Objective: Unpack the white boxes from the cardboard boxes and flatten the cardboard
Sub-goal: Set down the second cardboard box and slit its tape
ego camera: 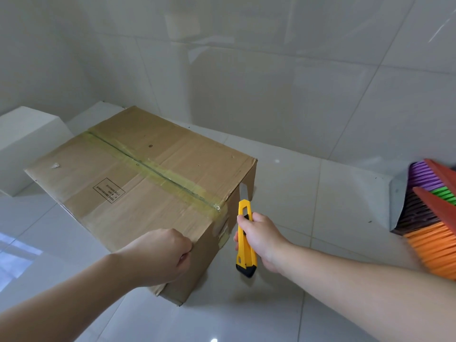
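Fingers (243, 222) round yellow knife (245, 239); left hand (160, 257) gripping cardboard box (138, 174); brooms (434, 218) right.

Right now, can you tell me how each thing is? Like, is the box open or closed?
cardboard box: closed, top seam taped over, standing on the floor.
tape: stuck along the seam, uncut.
utility knife: blade out, tip near the box's right end.
right hand: grips the knife.
left hand: fingers curled, resting against the box's near corner.
white box: closed, behind the cardboard box.
brooms: lying at the right.
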